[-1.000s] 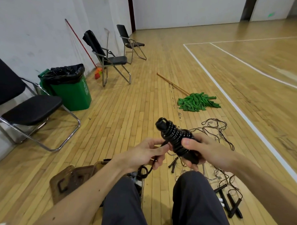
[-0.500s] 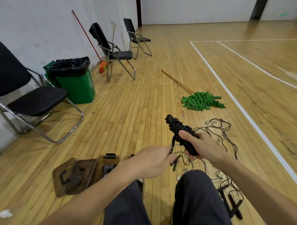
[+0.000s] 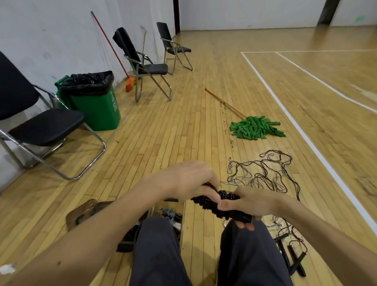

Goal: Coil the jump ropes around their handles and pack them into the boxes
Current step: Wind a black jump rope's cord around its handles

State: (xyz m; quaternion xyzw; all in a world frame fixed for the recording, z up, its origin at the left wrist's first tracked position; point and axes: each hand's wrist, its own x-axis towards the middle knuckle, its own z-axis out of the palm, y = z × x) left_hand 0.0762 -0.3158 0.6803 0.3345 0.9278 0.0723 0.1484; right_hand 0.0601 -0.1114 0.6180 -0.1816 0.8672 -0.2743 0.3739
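The person wears dark grey trousers [image 3: 159,261]; both forearms [image 3: 90,236] are bare.

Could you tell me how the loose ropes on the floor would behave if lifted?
Probably floppy: the ropes lie in thin, limp loops. Likely to snag and come up together, since strands cross. Probably light, being so thin.

Left hand [image 3: 185,179], right hand [image 3: 251,202] grip coiled jump rope [image 3: 227,196].
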